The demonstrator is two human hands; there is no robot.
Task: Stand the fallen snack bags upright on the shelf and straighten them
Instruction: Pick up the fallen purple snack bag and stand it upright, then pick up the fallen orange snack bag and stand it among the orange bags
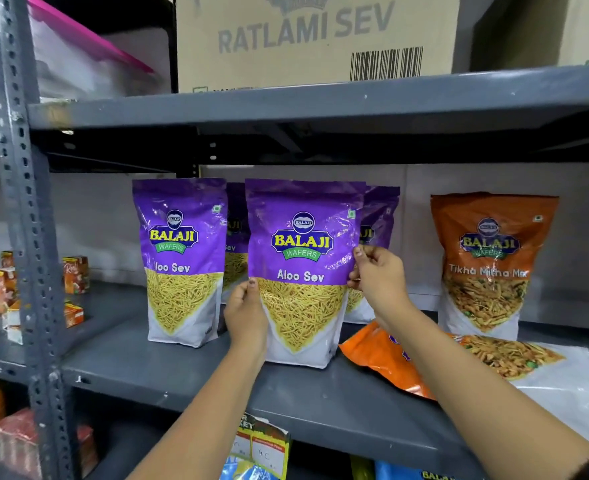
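Note:
A purple Aloo Sev bag [301, 237] stands upright at the middle of the grey shelf [182, 372]. My left hand [246, 315] grips its left edge and my right hand [378, 275] pinches its right edge. Another purple Aloo Sev bag [180, 258] stands upright to the left. Two more purple bags [378, 216] stand behind, mostly hidden. An orange Tikha Mitha Mix bag [487, 261] stands at the right. In front of it a second orange bag [494, 362] lies flat on the shelf, partly under my right forearm.
A Ratlami Sev carton [314, 39] sits on the shelf above. Small orange juice cartons [75, 275] stand on the neighbouring shelf at left, past the perforated steel upright [26, 216]. Price tags and more packets [262, 452] show on the shelf below.

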